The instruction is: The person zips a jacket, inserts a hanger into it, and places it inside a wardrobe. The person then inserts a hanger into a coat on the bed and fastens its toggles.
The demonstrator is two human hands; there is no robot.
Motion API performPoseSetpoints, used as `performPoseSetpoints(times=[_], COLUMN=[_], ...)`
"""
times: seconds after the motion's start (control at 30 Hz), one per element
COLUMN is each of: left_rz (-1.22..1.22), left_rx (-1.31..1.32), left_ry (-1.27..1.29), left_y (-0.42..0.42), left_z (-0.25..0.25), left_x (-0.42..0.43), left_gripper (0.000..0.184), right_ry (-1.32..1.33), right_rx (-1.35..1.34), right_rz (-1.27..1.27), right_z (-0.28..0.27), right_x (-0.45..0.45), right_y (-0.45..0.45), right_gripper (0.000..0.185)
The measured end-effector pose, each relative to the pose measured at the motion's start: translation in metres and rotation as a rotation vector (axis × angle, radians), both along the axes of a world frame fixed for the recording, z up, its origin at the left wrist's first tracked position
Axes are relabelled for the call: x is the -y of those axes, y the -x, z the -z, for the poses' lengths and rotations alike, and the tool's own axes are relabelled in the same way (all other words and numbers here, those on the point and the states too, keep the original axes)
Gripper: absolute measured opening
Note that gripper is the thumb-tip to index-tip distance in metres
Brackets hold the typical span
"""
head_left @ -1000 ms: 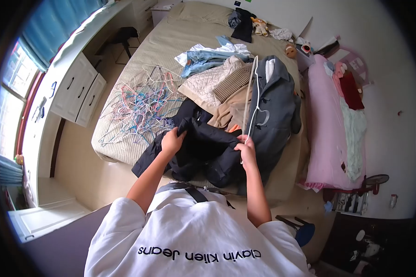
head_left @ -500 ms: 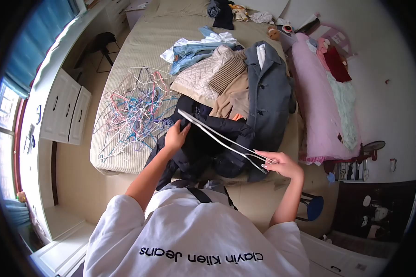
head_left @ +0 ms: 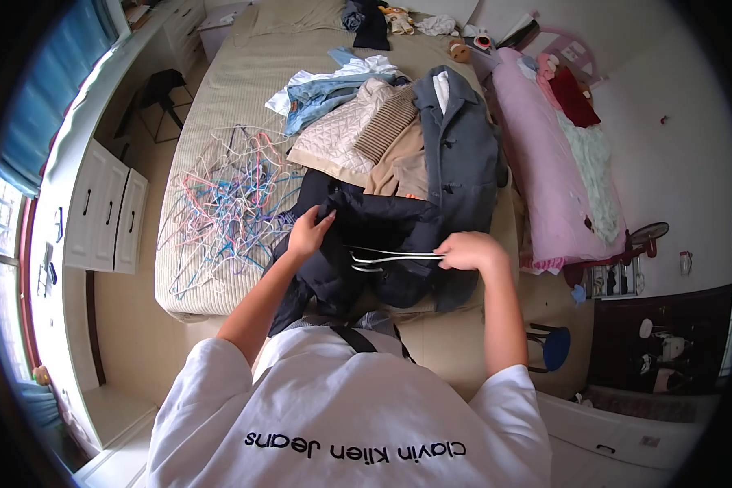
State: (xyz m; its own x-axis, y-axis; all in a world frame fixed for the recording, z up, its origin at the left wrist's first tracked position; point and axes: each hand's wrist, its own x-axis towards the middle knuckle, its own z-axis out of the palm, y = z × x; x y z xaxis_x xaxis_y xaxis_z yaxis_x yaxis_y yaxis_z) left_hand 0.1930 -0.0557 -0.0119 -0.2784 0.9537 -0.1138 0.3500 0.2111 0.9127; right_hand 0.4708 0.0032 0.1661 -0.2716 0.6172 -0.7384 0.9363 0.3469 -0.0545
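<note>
Black or very dark blue cloth makes the dark garment (head_left: pixel 394 213), which lies at the near edge of the bed (head_left: pixel 228 93), in front of the person. The left hand (head_left: pixel 307 234) has its thumb and fingers closed together on the upper left edge of this garment. The right hand (head_left: pixel 473 250) is closed around one end of the white hanger (head_left: pixel 407 257), with the fingers bent and no wide gap between them. The hanger points to the left from this hand, across the opening of the dark garment; if its far end is inside or only above the cloth, I cannot tell.

On the right side, the grey coat (head_left: pixel 461 154) lies just beside the dark garment. Behind the dark garment are the cream quilted garment (head_left: pixel 337 130) and the striped garment (head_left: pixel 386 130). On the left, the tangled hangers (head_left: pixel 232 199) are spread in a heap on the bed.
</note>
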Motion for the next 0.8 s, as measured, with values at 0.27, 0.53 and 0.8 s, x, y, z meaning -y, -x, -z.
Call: performPoseSetpoints(times=[0.27,0.53,0.8], left_rz=[0.158,0.211,0.171], left_rx=[-0.001,0.478,0.46], left_ry=[-0.176,0.022,0.085], left_y=[-0.004,0.0,0.011], left_z=[0.024,0.006,-0.008], left_x=[0.013,0.028,0.018], left_gripper=[0.03,0.022,0.024], right_ry=[0.373,-0.182,-0.402], right_rx=[-0.094,-0.376,-0.531], right_rz=[0.08,-0.331,-0.248], right_z=[0.085,0.12,0.1], right_x=[-0.051,-0.01,-0.004], right_y=[0.022,0.023,0.016], right_gripper=[0.03,0.023,0.033])
